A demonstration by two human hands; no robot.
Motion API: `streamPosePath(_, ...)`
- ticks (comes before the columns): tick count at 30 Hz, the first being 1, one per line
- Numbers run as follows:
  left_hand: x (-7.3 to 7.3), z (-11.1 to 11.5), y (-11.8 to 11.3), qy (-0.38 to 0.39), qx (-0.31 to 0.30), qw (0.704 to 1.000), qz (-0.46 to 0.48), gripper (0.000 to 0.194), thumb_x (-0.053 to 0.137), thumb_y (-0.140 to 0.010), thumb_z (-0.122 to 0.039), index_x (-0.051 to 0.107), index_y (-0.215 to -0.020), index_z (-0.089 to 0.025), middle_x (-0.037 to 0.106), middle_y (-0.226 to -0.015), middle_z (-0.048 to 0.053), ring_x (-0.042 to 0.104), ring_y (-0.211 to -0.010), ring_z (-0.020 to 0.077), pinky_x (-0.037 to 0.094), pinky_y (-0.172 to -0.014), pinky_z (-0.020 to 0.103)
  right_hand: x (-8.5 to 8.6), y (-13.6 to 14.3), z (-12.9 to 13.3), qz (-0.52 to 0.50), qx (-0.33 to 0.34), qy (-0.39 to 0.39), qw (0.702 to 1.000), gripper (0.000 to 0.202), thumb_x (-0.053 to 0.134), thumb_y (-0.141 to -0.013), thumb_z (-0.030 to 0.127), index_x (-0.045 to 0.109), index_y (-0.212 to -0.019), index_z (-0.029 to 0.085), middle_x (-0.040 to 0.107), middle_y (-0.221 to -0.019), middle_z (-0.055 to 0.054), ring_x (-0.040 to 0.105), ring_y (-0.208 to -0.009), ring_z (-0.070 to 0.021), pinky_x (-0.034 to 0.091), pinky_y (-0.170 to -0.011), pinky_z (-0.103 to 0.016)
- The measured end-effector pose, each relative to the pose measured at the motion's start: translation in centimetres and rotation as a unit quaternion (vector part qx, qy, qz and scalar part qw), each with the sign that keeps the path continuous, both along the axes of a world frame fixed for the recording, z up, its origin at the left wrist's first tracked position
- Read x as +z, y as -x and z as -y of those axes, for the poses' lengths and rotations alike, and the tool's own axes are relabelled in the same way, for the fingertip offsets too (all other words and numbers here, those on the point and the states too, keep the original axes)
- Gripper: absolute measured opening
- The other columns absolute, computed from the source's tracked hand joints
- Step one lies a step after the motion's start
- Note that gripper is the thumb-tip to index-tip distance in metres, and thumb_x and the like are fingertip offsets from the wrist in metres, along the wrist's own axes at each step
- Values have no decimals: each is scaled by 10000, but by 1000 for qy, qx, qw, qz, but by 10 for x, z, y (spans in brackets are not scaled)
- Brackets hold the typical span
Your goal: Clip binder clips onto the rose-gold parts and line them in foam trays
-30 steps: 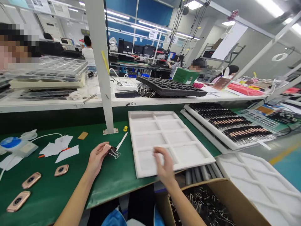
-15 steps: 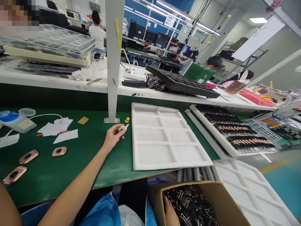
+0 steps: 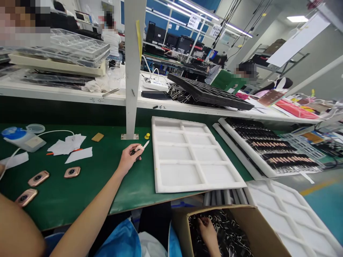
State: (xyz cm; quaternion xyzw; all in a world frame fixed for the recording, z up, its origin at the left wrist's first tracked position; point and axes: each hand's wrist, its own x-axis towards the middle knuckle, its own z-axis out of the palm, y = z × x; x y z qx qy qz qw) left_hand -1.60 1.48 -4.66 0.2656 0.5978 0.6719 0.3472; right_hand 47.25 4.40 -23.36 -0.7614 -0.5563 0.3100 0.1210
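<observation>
My left hand point(image 3: 131, 156) is closed around a small rose-gold watch case point(image 3: 138, 149), above the green mat left of the white foam tray point(image 3: 158, 178). A pale pointed strip sticks out past its fingertips. Down in the cardboard box point(image 3: 257, 228), my right hand point(image 3: 207, 230) reaches among black binder clips point(image 3: 230, 232). Its fingers are curled at the clips; what they hold, if anything, is hidden. Similar rose-gold cases point(image 3: 72, 172) lie on the mat at the left, several of them dark-centred.
White papers point(image 3: 65, 144), a tan sponge point(image 3: 98, 137) and a blue-capped bottle point(image 3: 26, 139) lie at the left. A white post point(image 3: 131, 78) rises behind my left hand. Clipped parts fill a foam tray point(image 3: 268, 146) at the right. Another person's arm point(image 3: 18, 228) shows at lower left.
My right hand has moved from the box's left inner wall rightward and up over the clips. My left hand still holds the case; more of the pale strip shows. The view has shifted slightly.
</observation>
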Motion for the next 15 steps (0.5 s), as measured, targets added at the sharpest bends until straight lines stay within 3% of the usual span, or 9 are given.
streamPosePath(5,0,2,1,2,-3,1000,16,575,894,-652,-502,744,-1099,-171,753,-965,94,666,-590,174,369,-442,249,12,-7,17,-110,11,177,978,292,598,-568,555,524,-538,275,635,-551,-49,679,-514,-286,541,-536,-406)
streamPosePath(8,-1,3,2,6,-14,1000,21,591,903,-640,-502,743,-1106,-176,764,-1014,111,675,-585,177,362,-424,245,31,-20,23,-133,2,190,973,348,657,-525,579,519,-482,262,586,-493,-43,678,-527,-293,543,-530,-409)
streamPosePath(11,-4,4,4,13,-27,999,26,595,909,-633,-505,743,-1100,-176,771,-1049,122,670,-560,177,379,-412,252,73,-38,18,-207,-83,110,969,411,734,-469,606,644,-604,229,700,-662,-92,741,-752,-336,605,-688,-445)
streamPosePath(13,-6,3,5,17,-36,999,25,597,911,-632,-508,745,-1098,-173,775,-1026,120,659,-543,173,422,-426,264,113,-47,9,-283,-162,41,944,472,777,-490,609,693,-732,213,757,-844,-130,745,-886,-349,615,-799,-473)
streamPosePath(15,-6,3,6,22,-45,999,20,597,912,-630,-509,749,-1098,-175,775,-1002,113,652,-543,169,472,-458,278,156,-45,-3,-357,-211,-29,909,456,797,-558,601,684,-778,218,758,-918,-133,736,-875,-321,617,-789,-472)
